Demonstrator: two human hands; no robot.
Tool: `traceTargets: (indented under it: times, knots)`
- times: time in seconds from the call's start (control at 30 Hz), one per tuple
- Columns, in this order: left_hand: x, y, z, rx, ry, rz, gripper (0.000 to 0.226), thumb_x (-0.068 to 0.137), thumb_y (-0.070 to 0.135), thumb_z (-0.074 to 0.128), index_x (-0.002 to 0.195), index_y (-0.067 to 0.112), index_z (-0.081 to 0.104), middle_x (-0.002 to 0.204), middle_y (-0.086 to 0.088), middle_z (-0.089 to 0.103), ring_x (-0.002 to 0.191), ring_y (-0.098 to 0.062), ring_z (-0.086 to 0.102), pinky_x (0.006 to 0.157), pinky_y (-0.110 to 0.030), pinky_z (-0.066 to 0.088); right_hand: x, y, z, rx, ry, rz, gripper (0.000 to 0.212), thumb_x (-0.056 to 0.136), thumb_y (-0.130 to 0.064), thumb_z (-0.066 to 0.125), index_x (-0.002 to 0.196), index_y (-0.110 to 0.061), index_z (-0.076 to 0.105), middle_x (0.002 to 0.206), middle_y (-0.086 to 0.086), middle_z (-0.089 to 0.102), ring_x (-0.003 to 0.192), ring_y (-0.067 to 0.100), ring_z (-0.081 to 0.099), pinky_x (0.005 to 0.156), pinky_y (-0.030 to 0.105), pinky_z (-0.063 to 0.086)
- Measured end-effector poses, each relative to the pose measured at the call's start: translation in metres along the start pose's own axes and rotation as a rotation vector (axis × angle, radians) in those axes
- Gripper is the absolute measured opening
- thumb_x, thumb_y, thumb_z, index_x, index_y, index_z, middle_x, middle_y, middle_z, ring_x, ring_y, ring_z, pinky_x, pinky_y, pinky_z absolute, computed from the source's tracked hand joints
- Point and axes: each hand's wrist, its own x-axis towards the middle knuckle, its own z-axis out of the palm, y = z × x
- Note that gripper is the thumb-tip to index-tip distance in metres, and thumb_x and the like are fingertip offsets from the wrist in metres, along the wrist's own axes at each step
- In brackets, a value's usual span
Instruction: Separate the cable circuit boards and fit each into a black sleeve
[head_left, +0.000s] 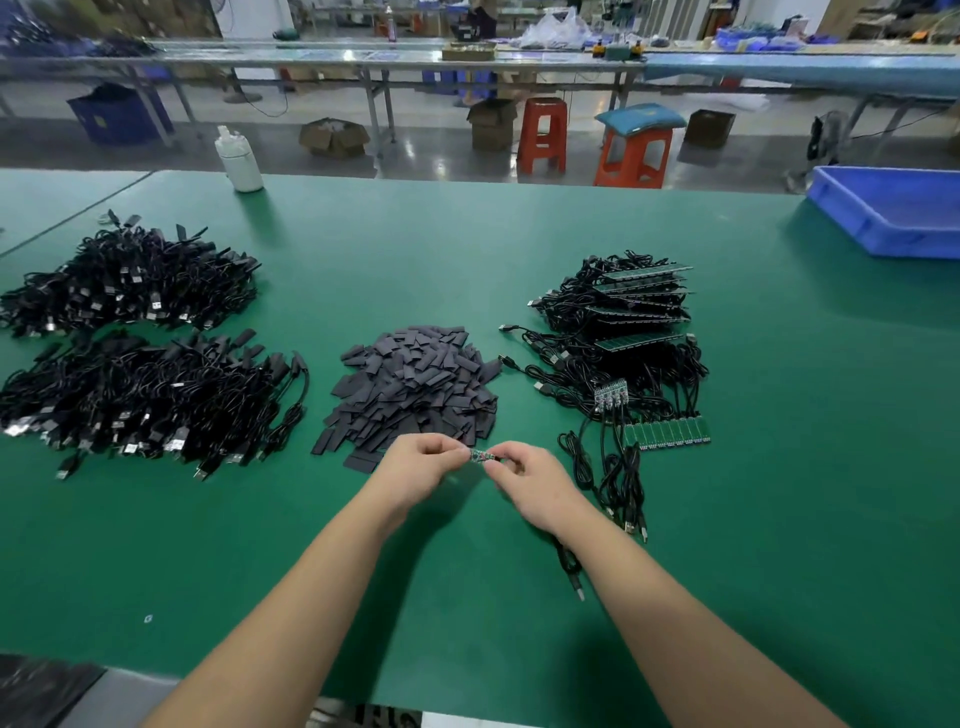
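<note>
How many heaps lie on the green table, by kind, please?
Heaps of finished black cables: 2
Pile of black sleeves: 1
Stack of joined circuit boards with cables: 1
Total: 4

The left hand and right hand together pinch one small circuit board.

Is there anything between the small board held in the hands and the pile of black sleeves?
Nothing visible. The board is pinched between the left hand and the right hand, just in front of the sleeve pile.
</note>
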Motion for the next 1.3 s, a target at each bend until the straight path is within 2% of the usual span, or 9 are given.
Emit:
traceTargets:
  times: [0.13, 0.3, 0.47, 0.67, 0.8, 0.97, 1.1, 1.2, 1.3]
  knots:
    - [0.004, -0.018, -0.013, 0.213, 0.089, 0.061, 0.004, 0.09, 0.022, 0.071, 0.088, 0.021, 0.075, 0.062, 0.016, 0.063, 0.052, 0.003, 0.048, 0.051, -0.01, 0.036, 0.004, 0.007, 0.012, -0.062, -0.005, 0.03, 0.012, 0.094, -0.024, 0.064, 0.102, -0.021, 0.073, 0.07, -0.01, 0.063, 0.062, 0.01, 0.055, 0.062, 0.024, 0.045]
    - [0.009, -0.047, -0.043, 0.724, 0.469, 0.195, 0.022, 0.09, 0.024, 0.069, 0.112, 0.019, 0.068, 0.11, 0.001, 0.061, 0.102, -0.019, 0.056, 0.089, -0.036, 0.05, 0.006, 0.013, 0.008, 0.179, -0.001, 0.168, 0.024, 0.098, -0.011, 0.057, 0.119, -0.005, 0.066, 0.087, -0.001, 0.072, 0.058, 0.011, 0.065, 0.059, 0.025, 0.058]
    - [0.012, -0.07, -0.068, 0.644, 0.515, 0.047, 0.057, 0.086, 0.029, 0.075, 0.136, 0.015, 0.052, 0.122, -0.007, 0.063, 0.118, -0.026, 0.05, 0.095, -0.044, 0.048, 0.002, 0.022, -0.001, 0.442, 0.029, 0.222, 0.034, 0.096, -0.004, 0.06, 0.13, -0.002, 0.06, 0.1, 0.007, 0.073, 0.063, 0.016, 0.069, 0.062, 0.025, 0.059]
    - [0.014, -0.066, -0.074, 0.473, 0.508, -0.022, 0.061, 0.08, 0.024, 0.081, 0.132, 0.013, 0.052, 0.098, -0.002, 0.062, 0.092, -0.022, 0.058, 0.081, -0.037, 0.049, 0.001, 0.028, -0.007, 0.391, 0.006, 0.205, 0.033, 0.099, -0.004, 0.055, 0.131, -0.004, 0.059, 0.102, 0.01, 0.071, 0.056, 0.015, 0.063, 0.056, 0.028, 0.058]
    - [0.011, -0.058, -0.076, 0.509, 0.437, -0.081, 0.022, 0.084, 0.025, 0.077, 0.098, 0.018, 0.063, 0.087, 0.002, 0.06, 0.089, -0.023, 0.061, 0.074, -0.034, 0.047, 0.0, 0.035, -0.012, 0.371, 0.021, 0.198, 0.029, 0.097, -0.006, 0.059, 0.126, -0.003, 0.062, 0.098, 0.011, 0.072, 0.06, 0.015, 0.065, 0.059, 0.028, 0.058]
    - [-0.003, -0.045, -0.049, 0.47, 0.247, 0.127, 0.014, 0.086, 0.025, 0.074, 0.077, 0.031, 0.065, 0.09, 0.009, 0.062, 0.082, -0.007, 0.058, 0.072, -0.025, 0.043, -0.004, 0.042, -0.01, 0.238, -0.024, 0.158, 0.02, 0.096, -0.012, 0.062, 0.115, -0.011, 0.069, 0.088, 0.001, 0.076, 0.059, 0.014, 0.063, 0.06, 0.028, 0.057]
    - [-0.01, -0.039, -0.005, 0.18, 0.025, 0.185, 0.018, 0.089, 0.014, 0.07, 0.089, 0.032, 0.073, 0.064, 0.009, 0.069, 0.052, -0.003, 0.056, 0.056, -0.02, 0.044, -0.005, 0.04, -0.009, 0.202, -0.037, 0.145, 0.016, 0.098, -0.013, 0.059, 0.112, -0.015, 0.068, 0.089, -0.002, 0.076, 0.057, 0.015, 0.063, 0.058, 0.028, 0.056]
    - [-0.011, -0.046, 0.019, 0.189, 0.12, 0.199, 0.025, 0.09, 0.017, 0.07, 0.113, 0.025, 0.073, 0.083, 0.005, 0.073, 0.066, 0.001, 0.055, 0.073, -0.031, 0.051, -0.006, 0.038, -0.008, 0.225, -0.033, 0.161, 0.017, 0.099, -0.011, 0.057, 0.113, -0.013, 0.068, 0.086, 0.002, 0.076, 0.055, 0.015, 0.062, 0.055, 0.028, 0.055]
    - [-0.013, -0.054, 0.025, 0.334, 0.151, 0.312, 0.036, 0.09, 0.021, 0.071, 0.126, 0.02, 0.067, 0.09, 0.014, 0.062, 0.084, 0.006, 0.055, 0.081, -0.009, 0.041, -0.007, 0.036, -0.008, 0.213, -0.029, 0.173, 0.02, 0.1, -0.01, 0.056, 0.115, -0.009, 0.068, 0.085, 0.003, 0.074, 0.052, 0.013, 0.059, 0.054, 0.026, 0.054]
